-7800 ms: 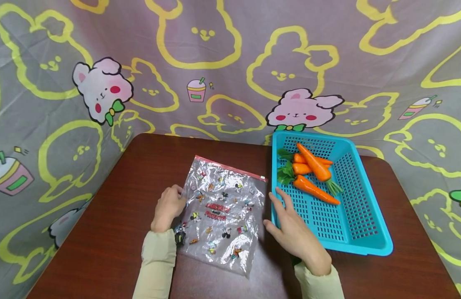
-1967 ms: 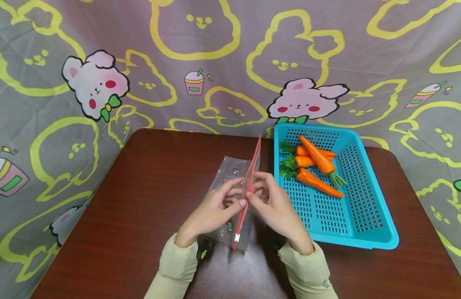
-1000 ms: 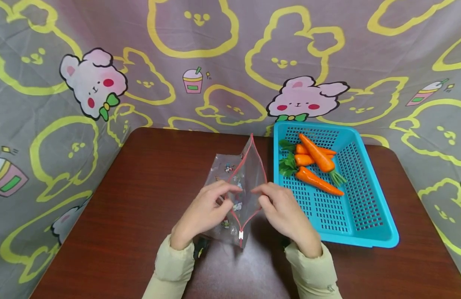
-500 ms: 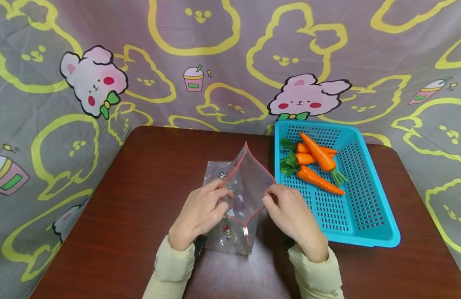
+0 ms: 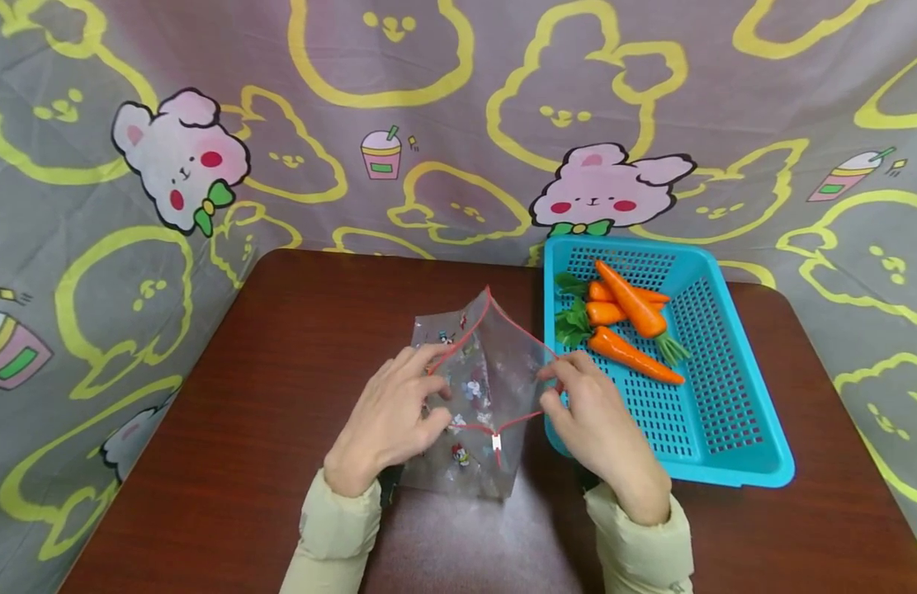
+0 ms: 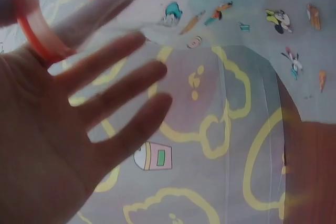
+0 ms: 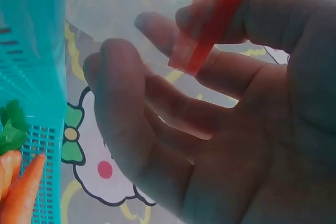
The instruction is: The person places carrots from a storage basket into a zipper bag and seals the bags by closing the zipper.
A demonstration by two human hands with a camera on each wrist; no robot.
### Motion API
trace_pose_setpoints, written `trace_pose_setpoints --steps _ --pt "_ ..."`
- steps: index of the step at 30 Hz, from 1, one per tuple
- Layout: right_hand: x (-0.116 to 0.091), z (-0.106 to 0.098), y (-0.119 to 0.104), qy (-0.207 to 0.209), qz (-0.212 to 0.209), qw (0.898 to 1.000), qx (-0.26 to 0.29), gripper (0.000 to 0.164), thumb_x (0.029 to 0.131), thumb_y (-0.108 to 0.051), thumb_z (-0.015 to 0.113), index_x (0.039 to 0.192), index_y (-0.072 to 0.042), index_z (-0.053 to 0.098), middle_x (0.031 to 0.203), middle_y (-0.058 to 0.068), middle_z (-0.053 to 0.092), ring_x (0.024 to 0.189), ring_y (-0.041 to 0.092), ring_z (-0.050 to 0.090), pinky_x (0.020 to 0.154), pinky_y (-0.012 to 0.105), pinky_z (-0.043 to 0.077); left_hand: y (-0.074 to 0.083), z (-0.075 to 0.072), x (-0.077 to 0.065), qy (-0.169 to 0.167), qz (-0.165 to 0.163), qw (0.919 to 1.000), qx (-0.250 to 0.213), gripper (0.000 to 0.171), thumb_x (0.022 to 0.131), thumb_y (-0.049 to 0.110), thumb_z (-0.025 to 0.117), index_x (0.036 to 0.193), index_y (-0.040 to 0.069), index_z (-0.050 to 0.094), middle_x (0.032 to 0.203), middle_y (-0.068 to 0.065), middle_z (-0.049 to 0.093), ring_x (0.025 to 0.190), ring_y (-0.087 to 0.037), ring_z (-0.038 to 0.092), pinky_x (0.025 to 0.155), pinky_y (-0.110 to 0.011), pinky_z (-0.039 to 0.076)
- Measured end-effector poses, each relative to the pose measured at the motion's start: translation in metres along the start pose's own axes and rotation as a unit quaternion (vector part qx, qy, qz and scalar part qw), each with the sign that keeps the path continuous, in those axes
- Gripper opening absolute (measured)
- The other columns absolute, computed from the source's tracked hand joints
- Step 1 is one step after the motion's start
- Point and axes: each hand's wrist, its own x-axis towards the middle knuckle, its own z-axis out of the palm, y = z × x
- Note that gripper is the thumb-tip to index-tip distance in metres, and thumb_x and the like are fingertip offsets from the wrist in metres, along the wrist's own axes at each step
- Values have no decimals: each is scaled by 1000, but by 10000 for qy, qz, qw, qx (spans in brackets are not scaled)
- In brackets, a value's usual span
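A clear zip bag printed with small cartoon figures stands with its red-edged mouth spread wide in the head view. Its white slider sits at the near end of the zip. My left hand holds the left rim; in the left wrist view the red edge passes between thumb and index finger, the other fingers spread. At the right rim, my right hand holds the red zip strip with bent fingers. Just right of that hand is a blue plastic basket with several carrots lying in it.
A brown wooden table carries everything. Behind it hangs a grey cloth with yellow outlines and rabbit figures. The basket's left wall stands close against the right hand and the bag.
Earlier the bag lay flat and closed on the table. It was then raised and its zip edges parted. Over the last second both hands have moved outward, widening the mouth. The carrots have stayed put.
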Motion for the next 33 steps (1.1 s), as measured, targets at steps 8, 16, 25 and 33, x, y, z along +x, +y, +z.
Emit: trace_pose_setpoints --steps 8,16,25,33 --pt "-1 -7 7 -202 -346 9992 88 24 86 0 51 106 2 65 130 13 56 82 17 58 76 37 49 -10 -8 -2 -78 401 9959 -805 18 78 16 58 85 15 75 120 3 65 101 -11 58 86 -31 47" --pt "-2 -13 11 -507 -228 9982 209 32 87 -1 50 116 -1 62 108 8 63 75 10 54 67 28 47 -16 -14 -3 -610 -8 9862 -1541 40 80 41 75 115 23 68 121 11 62 124 -15 55 101 -36 45" --pt "-2 -15 15 -745 -167 9965 333 25 95 -15 56 116 -4 63 102 4 65 81 12 57 67 27 48 -20 -10 1 -585 -331 9718 -2260 49 80 35 79 124 26 58 110 13 66 97 -8 63 86 -30 50" --pt "-3 -17 14 -1053 -277 9921 626 45 92 -48 60 124 -17 61 119 0 63 96 12 59 80 35 52 -22 -5 4 -360 -574 9674 -2442 53 84 35 75 125 23 44 116 3 68 97 -6 60 81 -33 49"
